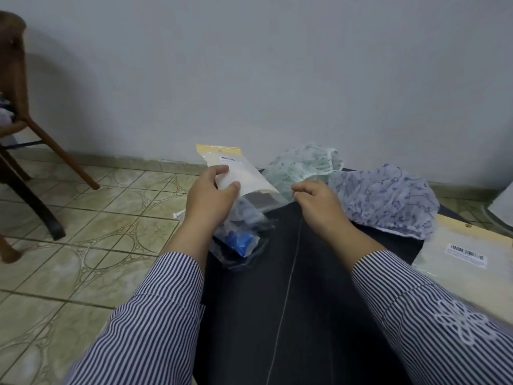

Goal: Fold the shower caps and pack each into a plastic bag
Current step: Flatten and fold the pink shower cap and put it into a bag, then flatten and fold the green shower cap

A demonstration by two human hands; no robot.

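My left hand pinches a clear plastic bag with a yellow header and a barcode label, held above the dark cloth over my lap. My right hand pinches the edge of a green-patterned shower cap lying crumpled at the far end of the cloth. A blue-patterned shower cap lies bunched just right of my right hand. Below the held bag sits a clear bag with something blue inside.
A stack of flat plastic bags with a barcode label lies at the right. A wooden chair stands on the tiled floor at the left. The wall is close behind the caps.
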